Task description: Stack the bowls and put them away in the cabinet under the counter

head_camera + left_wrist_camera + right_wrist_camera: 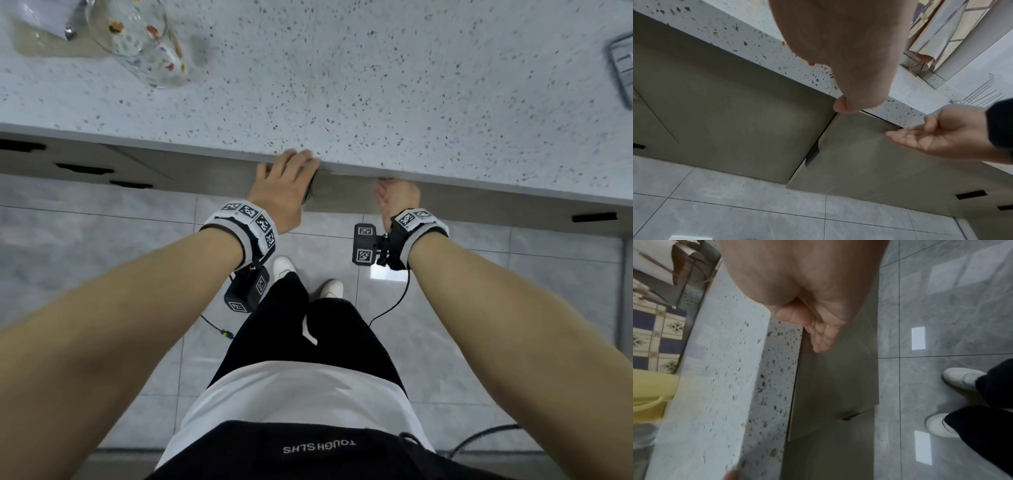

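No bowl shows in any view. I stand at the speckled counter (342, 85), both hands at the grey cabinet doors beneath it. My left hand (284, 181) lies flat at the counter's edge, a fingertip (840, 105) touching the top corner where the two doors meet. The right door (859, 154) stands slightly ajar, its edge out past the left door (735, 113). My right hand (395, 198) holds its fingers straight against the top of that right door (838, 386), palm turned left. Neither hand holds anything.
A patterned glass vessel (137, 37) stands on the counter at far left, a grey object (621, 65) at far right. A yellow container (651, 395) sits on the counter. Black drawer handles (84, 168) lie to the left. My white shoes (284, 267) stand close to the doors.
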